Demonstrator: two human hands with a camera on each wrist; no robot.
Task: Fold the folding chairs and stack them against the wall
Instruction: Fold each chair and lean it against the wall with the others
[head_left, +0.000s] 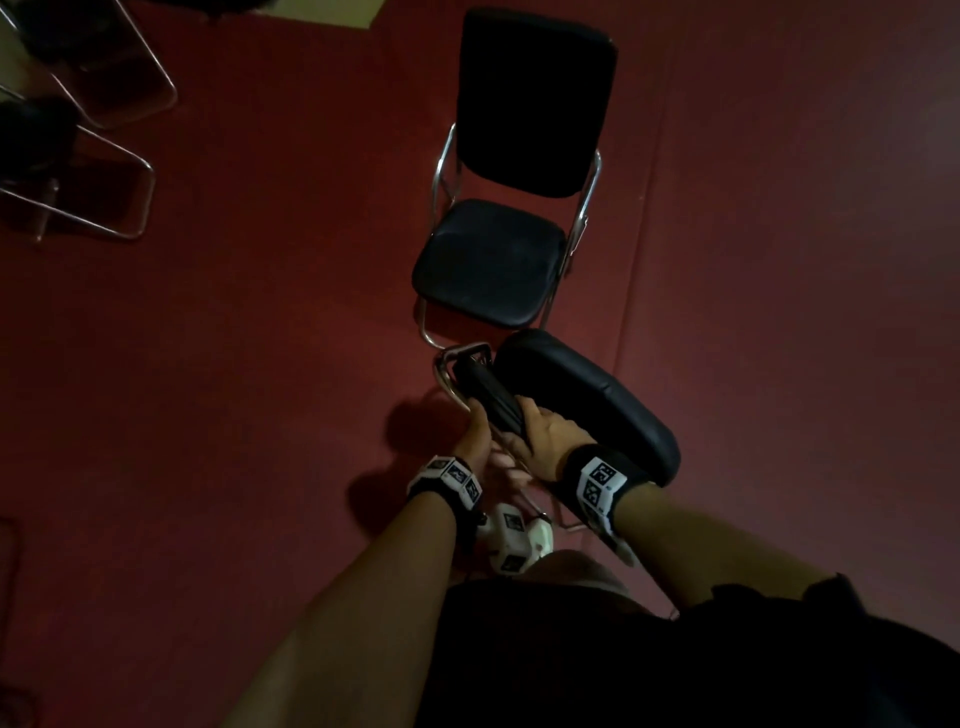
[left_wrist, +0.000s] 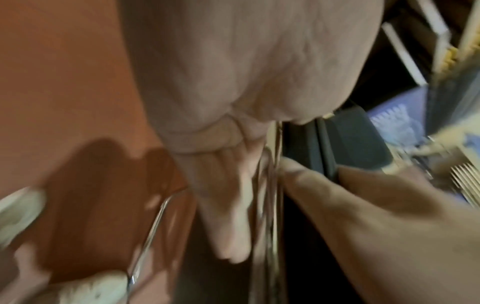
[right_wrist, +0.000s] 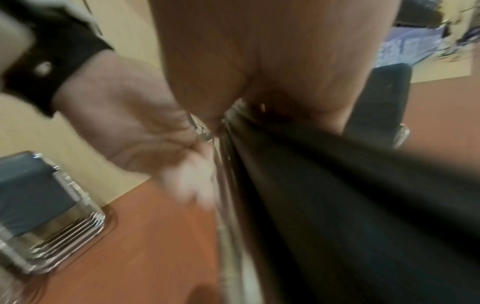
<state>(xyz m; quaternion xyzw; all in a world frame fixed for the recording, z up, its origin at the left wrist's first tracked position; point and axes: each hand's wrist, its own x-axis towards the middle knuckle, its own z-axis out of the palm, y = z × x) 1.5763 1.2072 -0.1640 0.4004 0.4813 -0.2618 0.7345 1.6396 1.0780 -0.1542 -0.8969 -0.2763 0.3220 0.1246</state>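
Two hands of mine meet on the folded chair (head_left: 587, 400) at the centre of the head view, just above my wrists. My left hand (head_left: 475, 436) has its fingers wrapped around the chrome tube of the frame (head_left: 447, 382), and my right hand (head_left: 545, 431) grips the folded black edge beside it, thumb on top. The chair's padded cushion slants toward the lower right of the frame, and its metal end nearly touches the open chair (head_left: 511, 208) standing upright on the red floor (head_left: 260, 338) in the upper middle. Two more chairs (head_left: 78, 130) sit in the upper left corner, dim and partly cut off. Both wrist views are blurred; the right one shows a stack of folded chairs (right_wrist: 44, 205) at the lower left, against a pale wall (right_wrist: 124, 30).
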